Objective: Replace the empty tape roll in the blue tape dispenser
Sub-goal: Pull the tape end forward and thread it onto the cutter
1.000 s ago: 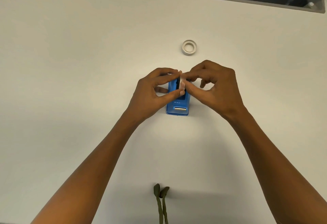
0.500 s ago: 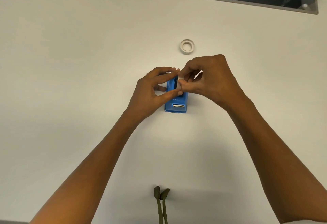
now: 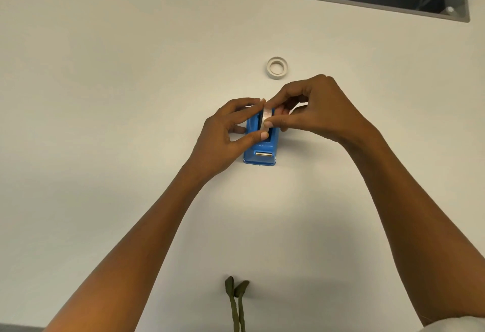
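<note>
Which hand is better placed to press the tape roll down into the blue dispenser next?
Probably the right hand: its fingertips already pinch the tape roll over the blue dispenser, while the left hand braces the dispenser's side.

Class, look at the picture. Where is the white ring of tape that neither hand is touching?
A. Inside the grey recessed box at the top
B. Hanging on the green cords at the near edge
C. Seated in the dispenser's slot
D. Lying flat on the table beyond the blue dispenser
D. The white ring lies flat on the table, beyond the blue dispenser, while both hands work a clear roll at the dispenser.
</note>
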Demonstrator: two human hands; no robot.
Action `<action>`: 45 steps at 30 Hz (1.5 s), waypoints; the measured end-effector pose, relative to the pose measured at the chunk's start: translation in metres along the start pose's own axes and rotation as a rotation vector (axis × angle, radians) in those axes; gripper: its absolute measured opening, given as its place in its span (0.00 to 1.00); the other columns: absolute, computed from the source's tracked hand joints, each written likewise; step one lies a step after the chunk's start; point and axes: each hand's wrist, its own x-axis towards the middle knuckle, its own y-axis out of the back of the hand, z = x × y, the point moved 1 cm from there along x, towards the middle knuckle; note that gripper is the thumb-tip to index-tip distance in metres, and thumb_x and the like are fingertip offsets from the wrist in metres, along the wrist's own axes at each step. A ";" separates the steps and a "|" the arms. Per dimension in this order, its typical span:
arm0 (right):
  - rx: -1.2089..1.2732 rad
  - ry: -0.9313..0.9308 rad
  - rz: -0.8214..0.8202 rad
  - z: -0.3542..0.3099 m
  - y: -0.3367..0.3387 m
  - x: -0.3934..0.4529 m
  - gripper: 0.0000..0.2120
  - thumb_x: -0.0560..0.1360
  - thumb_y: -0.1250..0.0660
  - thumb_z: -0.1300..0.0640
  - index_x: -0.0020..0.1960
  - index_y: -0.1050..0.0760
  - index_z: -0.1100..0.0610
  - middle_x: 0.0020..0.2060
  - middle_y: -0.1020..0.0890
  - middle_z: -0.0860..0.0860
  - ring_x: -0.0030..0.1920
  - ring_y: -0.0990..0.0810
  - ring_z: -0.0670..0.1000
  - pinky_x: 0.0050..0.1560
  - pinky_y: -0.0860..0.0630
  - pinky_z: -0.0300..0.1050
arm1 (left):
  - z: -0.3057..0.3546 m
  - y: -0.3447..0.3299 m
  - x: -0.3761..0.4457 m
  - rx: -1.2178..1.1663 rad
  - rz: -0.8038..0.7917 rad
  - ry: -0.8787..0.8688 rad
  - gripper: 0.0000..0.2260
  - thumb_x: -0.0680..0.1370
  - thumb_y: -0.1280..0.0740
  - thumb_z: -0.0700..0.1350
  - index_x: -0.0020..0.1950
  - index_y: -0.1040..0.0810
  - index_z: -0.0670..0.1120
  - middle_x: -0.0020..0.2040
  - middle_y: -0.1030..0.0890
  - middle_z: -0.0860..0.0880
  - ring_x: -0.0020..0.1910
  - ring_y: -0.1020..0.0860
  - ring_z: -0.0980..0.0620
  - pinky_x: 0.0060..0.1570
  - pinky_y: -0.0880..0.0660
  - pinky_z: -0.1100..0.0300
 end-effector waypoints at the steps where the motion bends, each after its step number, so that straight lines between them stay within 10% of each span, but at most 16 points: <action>1: 0.022 -0.009 -0.002 0.000 0.000 0.001 0.07 0.64 0.23 0.58 0.42 0.16 0.56 0.32 0.16 0.49 0.34 0.17 0.49 0.38 0.18 0.41 | 0.000 0.000 0.000 -0.002 0.001 0.005 0.21 0.73 0.30 0.47 0.65 0.27 0.50 0.61 0.28 0.56 0.57 0.27 0.59 0.48 0.27 0.75; 7: 0.306 -0.154 -0.028 0.006 0.002 0.008 0.09 0.65 0.23 0.61 0.44 0.16 0.63 0.36 0.14 0.58 0.37 0.15 0.59 0.38 0.18 0.43 | 0.002 0.002 0.002 -0.010 0.004 0.034 0.22 0.72 0.28 0.47 0.65 0.27 0.51 0.60 0.27 0.56 0.56 0.26 0.62 0.47 0.26 0.75; 16: 0.318 -0.271 0.066 0.013 -0.004 0.017 0.04 0.68 0.25 0.60 0.38 0.17 0.60 0.24 0.19 0.50 0.24 0.22 0.44 0.28 0.24 0.35 | 0.008 0.001 0.004 -0.157 0.075 0.139 0.16 0.73 0.30 0.45 0.60 0.23 0.50 0.59 0.22 0.54 0.58 0.25 0.59 0.47 0.25 0.71; 30: 0.352 -0.218 0.043 0.016 -0.011 -0.001 0.14 0.64 0.22 0.53 0.47 0.17 0.58 0.42 0.19 0.67 0.37 0.24 0.49 0.34 0.25 0.39 | 0.018 -0.009 0.002 -0.227 0.212 0.257 0.08 0.76 0.34 0.48 0.53 0.19 0.54 0.56 0.18 0.52 0.57 0.23 0.59 0.53 0.26 0.68; 40: 0.280 -0.225 0.131 0.017 -0.024 -0.009 0.14 0.62 0.21 0.57 0.46 0.19 0.53 0.35 0.23 0.51 0.37 0.27 0.49 0.38 0.25 0.44 | 0.020 -0.020 -0.001 -0.303 0.304 0.294 0.07 0.75 0.33 0.49 0.46 0.21 0.63 0.57 0.19 0.54 0.51 0.22 0.66 0.43 0.28 0.76; 45: 0.277 -0.213 0.088 0.012 -0.014 -0.010 0.14 0.61 0.20 0.58 0.47 0.17 0.55 0.34 0.20 0.50 0.34 0.25 0.45 0.34 0.26 0.36 | 0.009 -0.015 -0.012 -0.192 0.078 0.177 0.15 0.75 0.34 0.49 0.62 0.26 0.58 0.66 0.27 0.57 0.64 0.29 0.61 0.60 0.28 0.65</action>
